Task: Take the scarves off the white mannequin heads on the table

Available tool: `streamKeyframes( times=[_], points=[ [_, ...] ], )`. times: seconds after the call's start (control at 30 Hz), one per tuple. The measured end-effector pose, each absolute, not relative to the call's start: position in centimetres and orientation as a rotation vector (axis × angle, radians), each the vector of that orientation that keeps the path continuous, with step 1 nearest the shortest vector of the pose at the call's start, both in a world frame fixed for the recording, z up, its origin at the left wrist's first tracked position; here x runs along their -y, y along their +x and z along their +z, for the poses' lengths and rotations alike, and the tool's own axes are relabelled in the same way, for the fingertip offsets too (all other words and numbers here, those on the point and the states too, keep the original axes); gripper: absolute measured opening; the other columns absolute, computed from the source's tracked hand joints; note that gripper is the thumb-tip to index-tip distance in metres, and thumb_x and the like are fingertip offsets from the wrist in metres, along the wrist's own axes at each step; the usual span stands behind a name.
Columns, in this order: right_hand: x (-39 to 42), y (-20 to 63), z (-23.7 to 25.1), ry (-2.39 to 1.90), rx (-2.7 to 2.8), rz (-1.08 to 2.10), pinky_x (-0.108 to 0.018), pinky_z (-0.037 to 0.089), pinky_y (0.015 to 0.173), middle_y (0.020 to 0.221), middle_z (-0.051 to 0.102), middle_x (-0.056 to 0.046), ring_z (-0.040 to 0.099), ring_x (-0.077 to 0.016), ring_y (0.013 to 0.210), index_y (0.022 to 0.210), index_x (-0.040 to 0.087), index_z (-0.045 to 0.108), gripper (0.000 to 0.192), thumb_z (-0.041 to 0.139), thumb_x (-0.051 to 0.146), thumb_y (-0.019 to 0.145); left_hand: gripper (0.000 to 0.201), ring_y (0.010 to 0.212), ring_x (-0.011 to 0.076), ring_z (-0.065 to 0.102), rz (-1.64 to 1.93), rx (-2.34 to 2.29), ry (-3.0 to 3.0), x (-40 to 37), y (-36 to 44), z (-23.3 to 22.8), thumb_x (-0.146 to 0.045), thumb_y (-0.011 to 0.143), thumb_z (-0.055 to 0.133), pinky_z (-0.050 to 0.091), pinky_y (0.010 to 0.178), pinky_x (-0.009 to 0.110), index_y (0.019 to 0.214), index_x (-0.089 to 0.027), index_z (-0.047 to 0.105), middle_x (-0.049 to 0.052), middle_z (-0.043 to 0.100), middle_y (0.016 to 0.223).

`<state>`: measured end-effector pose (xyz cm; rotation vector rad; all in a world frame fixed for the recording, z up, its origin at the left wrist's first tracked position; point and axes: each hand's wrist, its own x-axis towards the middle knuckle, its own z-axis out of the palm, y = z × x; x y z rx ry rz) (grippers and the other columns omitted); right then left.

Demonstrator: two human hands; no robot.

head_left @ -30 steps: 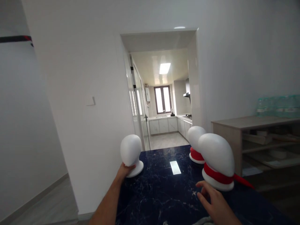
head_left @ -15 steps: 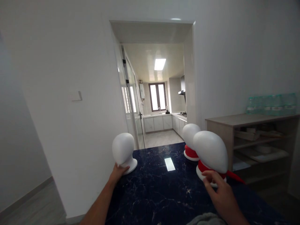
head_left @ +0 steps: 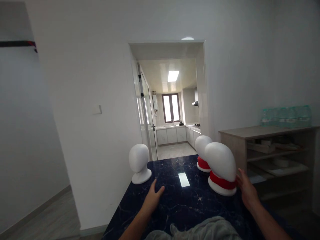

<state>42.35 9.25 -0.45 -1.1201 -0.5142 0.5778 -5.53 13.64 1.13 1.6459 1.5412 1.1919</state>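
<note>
Left hand point(head_left: 153, 197) open and flat on the table point(head_left: 175, 206), holding nothing, near the bare head point(head_left: 139, 163); right hand point(head_left: 246, 191) open beside the nearer of 2 scarfed heads point(head_left: 221, 168) (red scarf point(head_left: 221, 182) at its neck), seemingly steadying it.

Open stretch of dark table point(head_left: 175, 203) between left hand point(head_left: 153, 198) and right hand point(head_left: 246, 193). Bare head point(head_left: 139, 163) blocking far left corner, just beyond left hand. Scarfed head point(head_left: 221, 168) close beside right hand, second scarfed head point(head_left: 202, 153) behind it. Grey cloth point(head_left: 200, 230) along near edge.
</note>
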Motion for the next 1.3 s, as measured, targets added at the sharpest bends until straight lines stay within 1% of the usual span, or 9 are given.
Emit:
streamKeyframes(
  times=[0.17,0.33,0.47,0.57,0.7,0.83,1.0,1.17,1.3],
  points=[
    [-10.1,41.4,-1.1,-1.207,0.708,0.417,-0.047,0.032,0.128,0.154,0.06,-0.012,0.048,-0.0344,0.148,0.141,0.019,0.062,0.09,0.057,0.084,0.079,0.089,0.161,0.0305,0.031,1.06,-1.035,1.826,-11.0,5.9,3.8,-0.057,0.089,0.067,0.022,0.134,0.044,0.164,-0.019,0.036,0.012,0.037,0.172],
    [-10.3,40.7,-1.2,-1.243,0.763,0.367,-0.048,0.04,0.123,0.152,0.061,-0.016,0.055,-0.0368,0.141,0.149,0.018,0.054,0.098,0.059,0.086,0.078,0.105,0.161,0.0351,0.029,0.967,-0.722,1.554,-12.0,16.8,4.7,-0.065,0.083,0.073,0.026,0.132,0.047,0.167,-0.02,0.028,0.014,0.036,0.173],
    [-9.8,39.4,-0.9,-1.211,0.831,0.367,-0.049,0.039,0.124,0.154,0.059,-0.018,0.054,-0.0366,0.143,0.152,0.018,0.05,0.098,0.06,0.084,0.08,0.108,0.161,0.0317,0.03,0.999,-0.552,1.47,-11.8,20.5,4.7,-0.067,0.081,0.075,0.026,0.132,0.041,0.167,-0.02,0.028,0.011,0.034,0.174],
    [-9.1,37.5,-0.6,-1.154,0.91,0.399,-0.049,0.028,0.13,0.163,0.05,-0.017,0.042,-0.0346,0.154,0.154,0.019,0.049,0.092,0.054,0.082,0.087,0.113,0.159,0.0319,0.036,1.116,-0.446,1.402,-11.2,19.5,4.5,-0.067,0.078,0.079,0.03,0.131,0.042,0.167,-0.02,0.026,0.015,0.042,0.169],
    [-8.3,33.3,-0.3,-0.965,1.038,0.597,-0.047,0.025,0.132,0.171,0.04,-0.009,0.031,-0.0291,0.16,0.155,0.027,0.047,0.078,0.055,0.075,0.093,0.098,0.153,0.0341,0.046,1.267,-0.471,1.373,-10.6,13.9,4.6,-0.062,0.081,0.08,0.036,0.128,0.048,0.162,-0.025,0.039,0.017,0.055,0.16],
    [-7.8,27.5,0.5,-0.804,1.138,0.882,-0.05,0.033,0.129,0.165,0.05,-0.008,0.043,-0.0285,0.154,0.157,0.031,0.045,0.074,0.056,0.071,0.096,0.086,0.148,0.0349,0.053,1.4,-0.574,1.352,-10.4,6.9,4.6,-0.056,0.083,0.081,0.043,0.124,0.051,0.157,-0.028,0.047,0.014,0.055,0.161],
    [-8.4,20.9,1.7,-0.663,1.227,1.023,-0.051,0.03,0.13,0.166,0.049,-0.008,0.041,-0.0282,0.155,0.152,0.03,0.053,0.07,0.059,0.07,0.095,0.089,0.141,0.0356,0.059,1.539,-0.725,1.336,-12.0,0.3,2.9,-0.056,0.079,0.084,0.047,0.119,0.049,0.155,-0.029,0.047,0.014,0.047,0.167],
    [-9.6,18.4,0.6,-0.656,1.209,1.16,-0.055,0.033,0.128,0.158,0.058,-0.01,0.052,-0.0313,0.147,0.152,0.031,0.053,0.078,0.058,0.079,0.09,0.09,0.146,0.0382,0.053,1.599,-0.833,1.366,-13.4,-2.5,0.6,-0.055,0.078,0.083,0.046,0.119,0.052,0.155,-0.031,0.045,0.014,0.04,0.17],
    [-10.2,19.6,-0.4,-0.722,1.295,1.093,-0.054,0.04,0.123,0.155,0.062,-0.01,0.055,-0.0308,0.144,0.148,0.03,0.057,0.065,0.053,0.07,0.098,0.095,0.15,0.0394,0.047,1.563,-0.928,1.46,-13.1,-3.0,-0.2,-0.046,0.075,0.081,0.043,0.121,0.054,0.157,-0.026,0.039,0.017,0.041,0.169]
  ],
)
